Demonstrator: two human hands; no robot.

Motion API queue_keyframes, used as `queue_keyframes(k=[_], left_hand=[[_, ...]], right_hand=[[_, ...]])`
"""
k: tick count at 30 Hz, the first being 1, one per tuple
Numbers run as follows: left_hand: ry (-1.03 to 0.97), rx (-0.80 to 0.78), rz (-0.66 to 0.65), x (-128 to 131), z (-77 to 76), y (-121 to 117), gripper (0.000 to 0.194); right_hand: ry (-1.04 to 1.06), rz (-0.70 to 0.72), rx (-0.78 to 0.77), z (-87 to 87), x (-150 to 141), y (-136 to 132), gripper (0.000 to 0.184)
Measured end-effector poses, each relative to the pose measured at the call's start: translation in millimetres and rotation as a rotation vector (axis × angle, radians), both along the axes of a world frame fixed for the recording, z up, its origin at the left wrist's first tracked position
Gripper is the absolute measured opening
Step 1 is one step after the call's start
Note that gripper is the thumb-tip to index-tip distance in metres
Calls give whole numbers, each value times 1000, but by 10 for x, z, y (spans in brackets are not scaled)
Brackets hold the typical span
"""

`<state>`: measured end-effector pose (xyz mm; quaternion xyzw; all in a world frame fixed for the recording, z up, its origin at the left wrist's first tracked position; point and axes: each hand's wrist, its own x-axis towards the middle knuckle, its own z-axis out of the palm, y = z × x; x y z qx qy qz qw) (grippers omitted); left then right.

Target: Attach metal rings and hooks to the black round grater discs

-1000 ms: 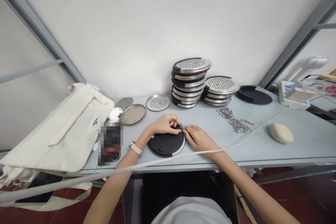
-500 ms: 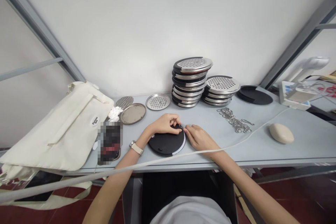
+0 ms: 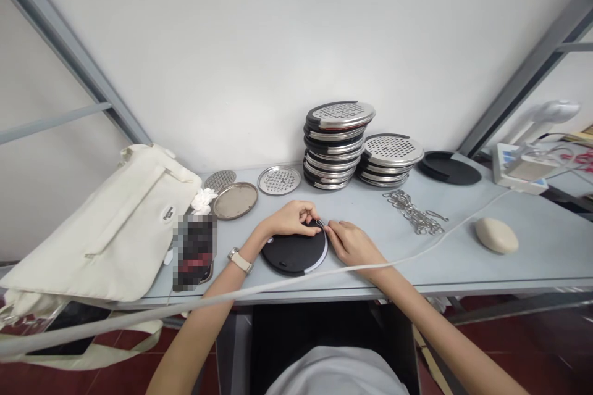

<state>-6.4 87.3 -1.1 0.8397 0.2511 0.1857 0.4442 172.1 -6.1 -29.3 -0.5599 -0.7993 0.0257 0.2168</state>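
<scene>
A round black disc with a metal rim (image 3: 293, 253) lies flat on the grey table (image 3: 532, 259) near its front edge. My left hand (image 3: 291, 220) rests curled over the disc's far edge, fingers pinched at a small part on the rim. My right hand (image 3: 351, 242) meets it from the right, fingertips pinched on the same spot. What the fingertips hold is too small to name. A watch sits on my left wrist.
Two stacks of perforated metal discs (image 3: 337, 145) stand at the back, with a black lid (image 3: 448, 168) to their right. Loose metal plates (image 3: 235, 200), a chain pile (image 3: 414, 212), a beige oval object (image 3: 496, 235), a white cable (image 3: 430, 245) and a cream bag (image 3: 111, 228) surround the spot.
</scene>
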Motion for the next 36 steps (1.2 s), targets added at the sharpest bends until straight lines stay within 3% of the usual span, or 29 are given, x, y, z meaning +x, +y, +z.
queue_keyframes(k=[11, 21, 25, 36], left_hand=[[-1, -32, 0, 3, -3, 0, 26], [11, 34, -15, 3, 6, 7, 24], [19, 59, -25, -1, 19, 6, 24], [30, 0, -6, 1, 11, 8, 22]], right_hand=[[83, 13, -9, -15, -12, 8, 30], [139, 8, -30, -14, 6, 20, 29], [79, 62, -18, -19, 7, 26, 28], [0, 16, -28, -22, -24, 28, 29]])
